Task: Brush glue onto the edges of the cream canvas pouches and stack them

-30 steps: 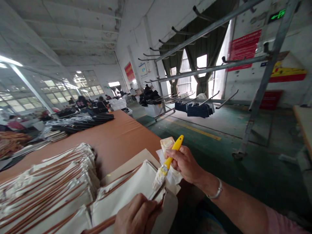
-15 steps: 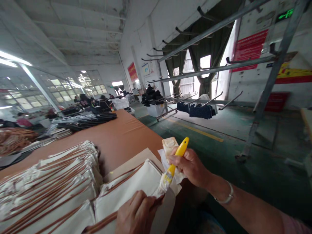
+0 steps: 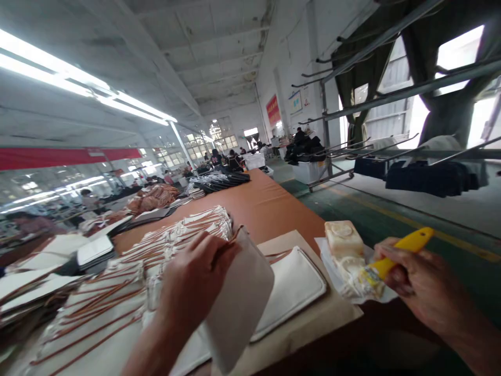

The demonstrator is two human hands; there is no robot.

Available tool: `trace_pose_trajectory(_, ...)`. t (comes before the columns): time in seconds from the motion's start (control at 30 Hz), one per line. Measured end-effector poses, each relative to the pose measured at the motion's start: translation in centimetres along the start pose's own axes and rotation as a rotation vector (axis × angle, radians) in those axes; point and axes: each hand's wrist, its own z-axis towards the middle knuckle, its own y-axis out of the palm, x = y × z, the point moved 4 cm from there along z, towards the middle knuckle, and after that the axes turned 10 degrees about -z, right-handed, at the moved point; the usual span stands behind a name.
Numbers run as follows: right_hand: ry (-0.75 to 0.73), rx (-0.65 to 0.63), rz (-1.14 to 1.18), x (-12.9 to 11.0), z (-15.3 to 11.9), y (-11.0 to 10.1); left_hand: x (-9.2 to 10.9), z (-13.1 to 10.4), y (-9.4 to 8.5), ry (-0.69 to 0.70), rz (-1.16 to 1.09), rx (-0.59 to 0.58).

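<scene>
My left hand (image 3: 195, 277) pinches the edge of a pale, round-cornered panel (image 3: 245, 292), which hangs raised and tilted. Beneath and beside it, a flat cream piece with a stitched-looking rim (image 3: 293, 287) lies on a brown board (image 3: 289, 324). In my right hand (image 3: 418, 277) is a brush (image 3: 407, 246), its yellow handle pointing up and right. Its bristles touch white paste (image 3: 354, 271) on a pale sheet (image 3: 387, 297) at the table's edge. A yellowish block-shaped container (image 3: 344, 237) stands just behind the paste.
Rows of overlapping cream pieces with brown trim (image 3: 113, 308) cover the left of the brown table (image 3: 266, 201). Black pieces (image 3: 221, 181) lie farther back. A metal rack (image 3: 324, 125) with dark items stands to the right, beyond the green floor. Several people work in the distance.
The brush has left the cream piece's edge by my left hand and gone right to the paste. My left hand has lifted the panel. The view has turned left.
</scene>
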Motion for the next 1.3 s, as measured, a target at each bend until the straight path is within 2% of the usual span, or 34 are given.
trace_pose_trajectory(0.07, 0.013, 0.024, 0.017, 0.6, 0.0, -0.3, -2.8, 1.4, -1.3, -0.073, 0.081, -0.151)
trace_pose_trajectory(0.13, 0.024, 0.05, 0.034, 1.0, -0.1, -0.7, -6.2, 1.6, -0.7, -0.12, 0.15, -0.313)
trace_pose_trajectory(0.2, 0.042, 0.074, 0.046, 1.4, -0.1, -1.2, -9.8, 0.3, 1.8, -0.163, 0.193, -0.495)
trace_pose_trajectory(0.27, 0.05, 0.087, 0.046, 1.8, -0.1, -1.6, -13.1, -2.2, 5.4, -0.265, 0.235, -0.665)
trace_pose_trajectory(0.33, 0.044, 0.092, 0.041, 2.0, 0.0, -1.9, -14.8, -4.7, 9.3, -0.304, 0.259, -0.696)
trace_pose_trajectory(0.4, 0.033, 0.085, 0.034, 2.2, 0.2, -2.0, -14.7, -6.3, 13.2, -0.287, 0.253, -0.672)
trace_pose_trajectory(0.47, 0.02, 0.083, 0.033, 2.2, 0.4, -1.8, -13.0, -6.8, 17.2, -0.24, 0.2, -0.646)
trace_pose_trajectory(0.57, -0.006, 0.098, 0.036, 2.2, 0.6, -1.2, -9.1, -5.8, 23.7, -0.164, 0.061, -0.668)
trace_pose_trajectory(0.63, -0.018, 0.113, 0.032, 2.3, 0.6, -1.0, -6.8, -4.7, 28.1, -0.164, -0.01, -0.698)
trace_pose_trajectory(0.73, -0.011, 0.136, 0.007, 2.9, 0.6, -1.4, -5.1, -3.4, 33.7, -0.231, -0.062, -0.733)
trace_pose_trajectory(0.8, 0.003, 0.152, -0.014, 3.3, 0.7, -2.1, -4.9, -2.8, 36.2, -0.284, -0.083, -0.741)
trace_pose_trajectory(0.9, 0.016, 0.162, -0.028, 3.7, 1.1, -3.5, -5.4, -2.3, 38.2, -0.348, -0.111, -0.752)
trace_pose_trajectory(1.0, 0.013, 0.181, -0.02, 3.9, 1.5, -4.2, -6.4, -2.0, 39.1, -0.384, -0.163, -0.791)
trace_pose_trajectory(1.13, 0.014, 0.19, -0.012, 4.3, 1.5, -3.4, -7.6, -1.9, 39.7, -0.398, -0.201, -0.825)
trace_pose_trajectory(1.3, 0.027, 0.163, -0.008, 4.2, 0.7, -2.4, -8.7, -1.8, 40.3, -0.447, -0.127, -0.855)
